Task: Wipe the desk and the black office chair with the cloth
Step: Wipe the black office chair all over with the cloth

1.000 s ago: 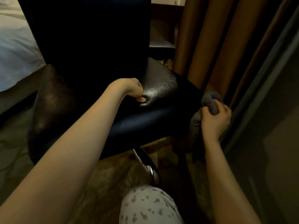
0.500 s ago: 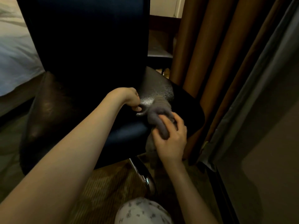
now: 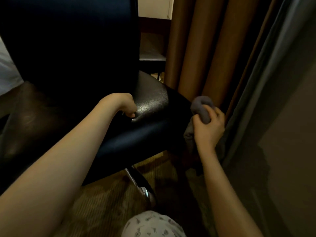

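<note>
The black office chair (image 3: 150, 103) fills the left and middle of the view, its tall backrest dark at the top left and its shiny seat below. My left hand (image 3: 127, 106) is curled into a fist and presses down on the seat, denting the padding. My right hand (image 3: 207, 128) grips a bunched grey cloth (image 3: 201, 106) against the seat's right edge, close to the curtain. Part of the cloth hangs down below my palm. No desk shows in this view.
Brown curtains (image 3: 201, 48) hang right behind the chair's right side, with a grey drape (image 3: 266, 82) beside them. The chair's chrome base leg (image 3: 142, 183) stands on patterned carpet. A white bed edge (image 3: 6, 72) shows at far left. My patterned trouser knee (image 3: 152, 224) is at the bottom.
My right hand first carried the cloth left across the seat towards my left fist, then swept it back right to the seat's edge by the curtain. My left hand has stayed pressed on the seat.
</note>
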Motion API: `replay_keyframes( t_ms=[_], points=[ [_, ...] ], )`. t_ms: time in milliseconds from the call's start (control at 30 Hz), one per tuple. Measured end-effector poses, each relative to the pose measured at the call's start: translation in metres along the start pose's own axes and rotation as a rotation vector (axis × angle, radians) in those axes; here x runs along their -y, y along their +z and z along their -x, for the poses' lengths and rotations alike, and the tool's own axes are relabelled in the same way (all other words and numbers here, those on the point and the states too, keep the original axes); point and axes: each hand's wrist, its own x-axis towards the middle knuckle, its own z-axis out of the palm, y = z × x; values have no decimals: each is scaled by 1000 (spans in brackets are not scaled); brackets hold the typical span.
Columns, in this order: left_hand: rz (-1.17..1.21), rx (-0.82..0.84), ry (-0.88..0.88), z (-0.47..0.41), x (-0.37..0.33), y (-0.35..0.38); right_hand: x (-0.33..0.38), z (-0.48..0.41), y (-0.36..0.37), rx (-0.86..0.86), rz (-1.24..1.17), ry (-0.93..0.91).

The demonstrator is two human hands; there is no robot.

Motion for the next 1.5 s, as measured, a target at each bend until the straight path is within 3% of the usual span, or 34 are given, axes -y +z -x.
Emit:
replay_keyframes(
  t_ms=[100, 167, 367, 533, 733, 800, 867, 967, 1100, 1300, 1400, 1500],
  points=[
    [164, -119, 93, -9, -15, 5, 15, 25, 13, 151, -2, -196],
    [236, -140, 152, -14, -28, 9, 11, 32, 21, 172, -21, -228],
    [122, -55, 126, -24, -38, 20, -19, 14, 20, 154, -35, -174],
    [138, -43, 135, -33, -43, 24, -43, -23, 10, 59, 45, 113],
    [136, -7, 195, -40, -34, 22, -1, -41, 9, 115, 107, -138],
    [352, -18, 268, -44, -27, 18, 26, -45, 21, 212, 66, -276],
    [639, -47, 277, -44, -19, 13, 50, -49, 40, 424, 105, -354],
    [718, -77, 234, -46, -1, 14, 59, -58, 62, 647, 250, -342],
    [641, -97, 228, -45, 5, 19, 34, -86, 56, 539, 238, -183],
    [727, -69, 283, -45, 9, 17, -15, -112, 24, 405, 443, -46],
    [818, -135, 274, -39, 16, 7, 16, -97, 27, 362, 380, -171],
    [702, -311, 240, -39, 27, -6, 75, -66, 41, 417, 256, -324]
  ],
)
